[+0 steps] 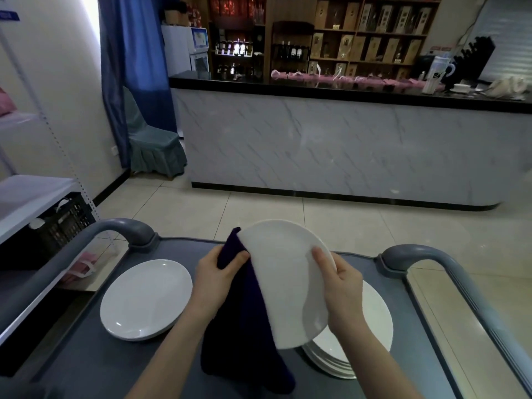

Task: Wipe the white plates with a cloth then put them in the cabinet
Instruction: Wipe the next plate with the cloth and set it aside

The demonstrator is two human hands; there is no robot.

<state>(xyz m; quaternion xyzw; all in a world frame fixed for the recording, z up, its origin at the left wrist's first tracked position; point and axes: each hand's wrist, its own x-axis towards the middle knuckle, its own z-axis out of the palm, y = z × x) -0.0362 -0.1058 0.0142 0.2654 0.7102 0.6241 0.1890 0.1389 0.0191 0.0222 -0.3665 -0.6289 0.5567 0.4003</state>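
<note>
I hold a white plate [283,272] tilted up above a grey cart [95,367]. My right hand [341,279] grips its right rim, thumb on the face. My left hand [220,273] pinches a dark purple cloth [244,321] against the plate's left edge; the cloth hangs down behind the plate to the cart top. Under the held plate sits a stack of white plates [371,335] on the right of the cart. A short stack of white plates [145,298] lies on the cart's left side. No cabinet is recognisable in view.
The cart has grey handles at the left [126,228] and right [417,256]. A marble-fronted bar counter [331,145] stands ahead across the tiled floor. A white shelf unit with a black crate [62,223] is close on the left. A covered chair [152,145] stands by a blue curtain.
</note>
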